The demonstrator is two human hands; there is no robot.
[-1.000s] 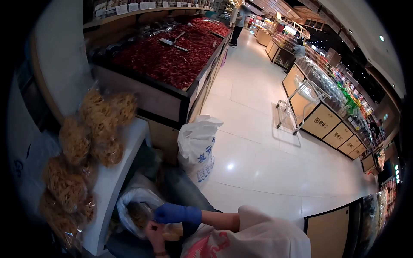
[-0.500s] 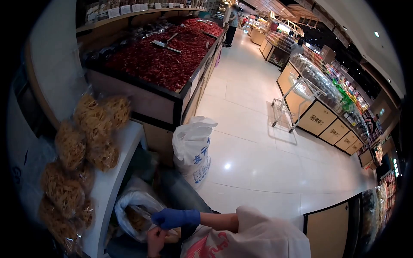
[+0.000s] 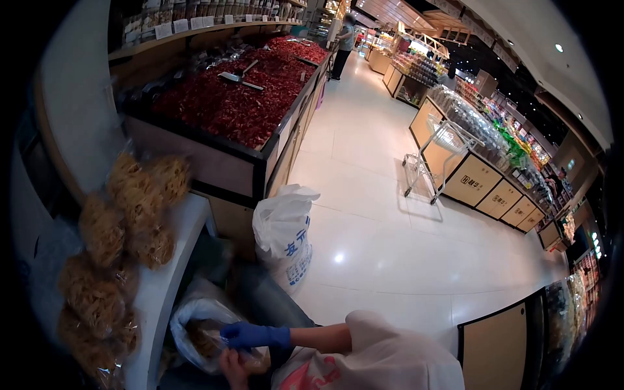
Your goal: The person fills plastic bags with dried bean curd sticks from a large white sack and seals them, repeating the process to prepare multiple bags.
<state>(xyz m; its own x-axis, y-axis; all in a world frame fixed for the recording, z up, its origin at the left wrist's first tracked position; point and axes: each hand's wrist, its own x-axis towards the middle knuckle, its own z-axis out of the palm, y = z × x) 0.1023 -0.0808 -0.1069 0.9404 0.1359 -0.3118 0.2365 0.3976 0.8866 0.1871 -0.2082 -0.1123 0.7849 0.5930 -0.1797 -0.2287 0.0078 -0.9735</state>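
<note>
My right hand (image 3: 250,335), in a blue glove, reaches in from the right with its fingers closed on the edge of a clear plastic bag (image 3: 260,361). Close below it, my bare left hand (image 3: 234,365) pinches the same plastic, its fingers partly hidden. Both hands are over an open whitish sack (image 3: 184,325), which has yellow-brown strips (image 3: 205,338) inside. To the left, several clear bags of similar curled dry strips (image 3: 97,292) lie piled on a white ledge (image 3: 153,292).
A bin of dark red dried goods (image 3: 227,104) with a metal scoop (image 3: 239,79) stands ahead. Beside it, a white printed sack (image 3: 283,234) sits on the tiled floor (image 3: 364,247). Across the aisle are a shopping cart (image 3: 439,156) and display counters (image 3: 500,195). A person (image 3: 343,49) stands far off.
My hands have shifted slightly left over the sack, and my left fingers have moved up the plastic, close under the glove. The view has turned a little.
</note>
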